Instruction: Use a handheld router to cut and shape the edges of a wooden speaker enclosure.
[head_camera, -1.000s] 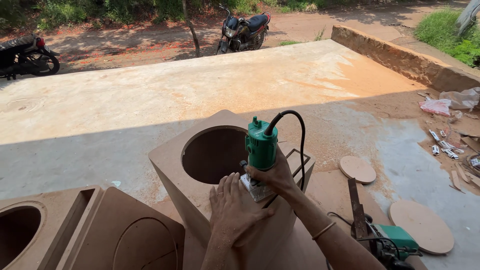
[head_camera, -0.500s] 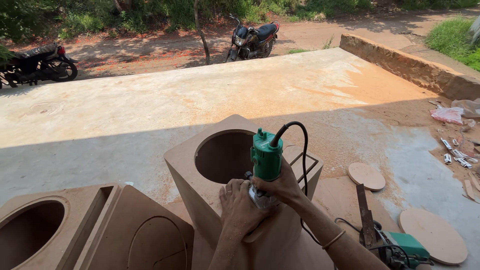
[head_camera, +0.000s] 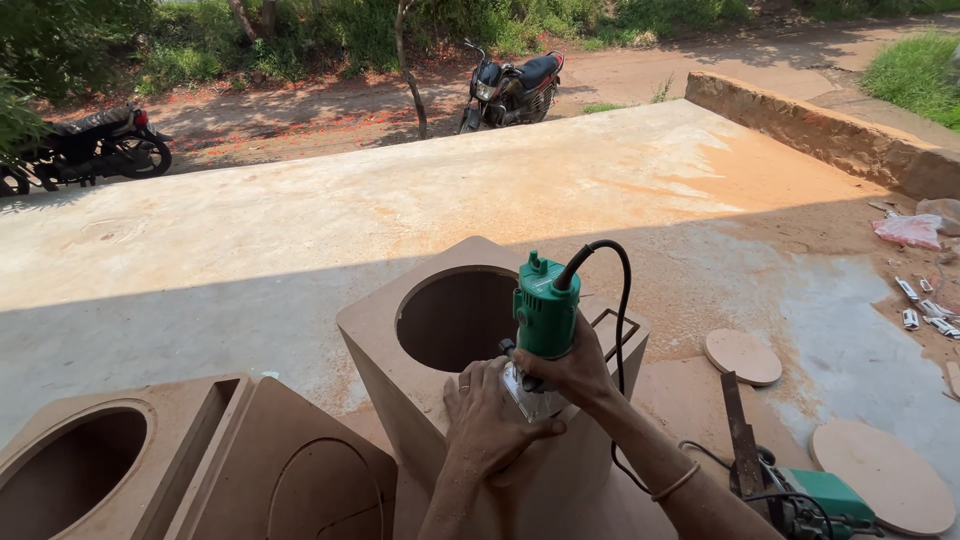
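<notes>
Hiding the bit: clear base under both hands | green trim router (head_camera: 545, 312) upright, long axis vertical, cord end up | right hand (head_camera: 572, 372) clasps router body | left hand (head_camera: 490, 425) lies flat on brown fibreboard speaker box (head_camera: 400, 345), gripping nothing

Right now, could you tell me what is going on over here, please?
A person is working a green handheld corded trim router on top of a tall brown fibreboard box, at the rim of its round cut-out hole. The right hand grips the router body; the left hand lies flat on the box beside the tool's clear base. Round fibreboard discs lie on the concrete floor to the right.
</notes>
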